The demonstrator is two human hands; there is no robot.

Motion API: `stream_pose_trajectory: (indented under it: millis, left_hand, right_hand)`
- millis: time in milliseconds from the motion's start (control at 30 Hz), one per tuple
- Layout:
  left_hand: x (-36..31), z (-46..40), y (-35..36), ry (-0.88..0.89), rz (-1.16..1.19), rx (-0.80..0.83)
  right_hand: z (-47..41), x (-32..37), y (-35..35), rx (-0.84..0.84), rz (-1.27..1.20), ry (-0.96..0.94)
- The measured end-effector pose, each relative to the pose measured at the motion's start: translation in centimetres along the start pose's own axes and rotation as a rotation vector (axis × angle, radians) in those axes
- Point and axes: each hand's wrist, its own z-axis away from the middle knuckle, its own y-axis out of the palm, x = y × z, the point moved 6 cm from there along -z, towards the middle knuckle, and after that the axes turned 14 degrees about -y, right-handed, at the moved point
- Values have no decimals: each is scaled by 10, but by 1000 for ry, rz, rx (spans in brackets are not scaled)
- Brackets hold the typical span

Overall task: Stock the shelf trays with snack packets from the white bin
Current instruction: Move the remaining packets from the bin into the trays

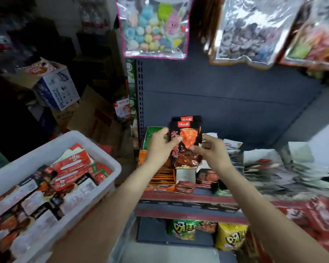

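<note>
Head view puts us midway: our left hand and right hand both pinch a small stack of black snack packets above the shelf tray at 12 o'clock. At 9 o'clock the white bin remains well filled (much left). Blur hides the trays at 3 o'clock.
</note>
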Motion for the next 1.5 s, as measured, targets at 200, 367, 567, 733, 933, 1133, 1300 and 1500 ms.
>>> stream_pose_trajectory:
  millis: [200,367,567,733,933,1133,1300,1500]
  left_hand:
    - [-15,-11,56,88,-194,-20]
    - [-11,-16,87,88,-273,-47]
    - [9,-23,108,27,-319,11]
    - [25,-28,120,-24,-382,36]
    - [30,-33,127,23,-521,132]
    - [29,-35,137,45,-672,256]
    - [32,-34,139,46,-666,279]
    - [34,-33,143,93,-747,253]
  right_hand:
    - [-5,-41,-58,-64,213,-46]
    - [-11,-68,-78,-41,297,-61]
    - [-10,-93,-76,147,424,-17]
    - [-6,-99,-80,171,477,-30]
    - [-7,-103,-82,255,587,-124]
    - [-17,-98,-80,387,694,-181]
    - [-14,-111,-73,629,852,-118]
    - [-11,-110,-68,604,749,-102]
